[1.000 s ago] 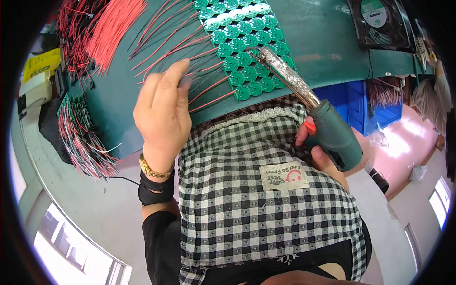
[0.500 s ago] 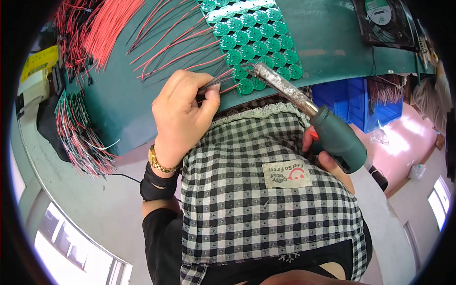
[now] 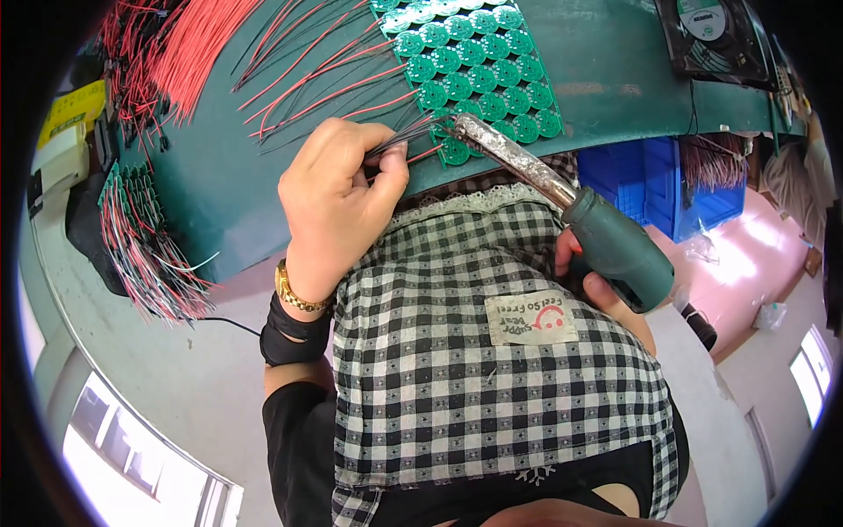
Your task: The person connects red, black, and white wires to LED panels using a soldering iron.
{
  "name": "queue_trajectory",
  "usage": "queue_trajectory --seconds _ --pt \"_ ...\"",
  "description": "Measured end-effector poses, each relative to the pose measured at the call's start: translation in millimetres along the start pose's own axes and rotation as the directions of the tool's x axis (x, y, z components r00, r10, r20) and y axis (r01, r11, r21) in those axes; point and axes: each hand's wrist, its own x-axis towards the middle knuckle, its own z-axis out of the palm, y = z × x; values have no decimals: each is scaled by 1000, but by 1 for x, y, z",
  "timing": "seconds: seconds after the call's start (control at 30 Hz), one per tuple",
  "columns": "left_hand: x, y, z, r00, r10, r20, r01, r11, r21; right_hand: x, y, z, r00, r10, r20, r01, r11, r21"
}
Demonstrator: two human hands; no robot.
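Holding the dark wires (image 3: 407,134) steady in the pinched left hand (image 3: 338,189) should help the right hand (image 3: 606,297), wrapped round the soldering iron (image 3: 597,228), guide it gently to one small spot on the green board (image 3: 474,66), flat on the surface (image 3: 606,53).

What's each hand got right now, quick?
Left hand: closed, pinching thin dark wires between thumb and fingers.
Right hand: closed around the green handle of the soldering iron, partly hidden behind it.

Soldering-iron shaft (image 3: 514,160) of rough metal (blotchy), matt plastic handle (image 3: 620,250)
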Motion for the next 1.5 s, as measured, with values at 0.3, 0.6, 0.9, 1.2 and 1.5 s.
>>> queue_trajectory --seconds 0.3,0.6,0.9,1.2,1.5 --pt "1 -1 -1 1000 2 3 -2 999 35 10 -13 8 993 -103 -64 102 995 -10" --pt "1 -10 -3 998 60 25 -61 996 60 2 -12 13 983 12 -181 -4 999 41" --pt "-24 -13 -7 993 75 -89 -69 995 68 -2 -4 7 988 -48 -149 57 997 58" --pt "-7 -5 -4 988 138 62 -144 984 101 3 -17 -3 996 -85 26 84 996 8" --pt "-11 -6 -4 985 166 46 -171 977 126 -9 -11 -16 995 11 99 5 987 -160"
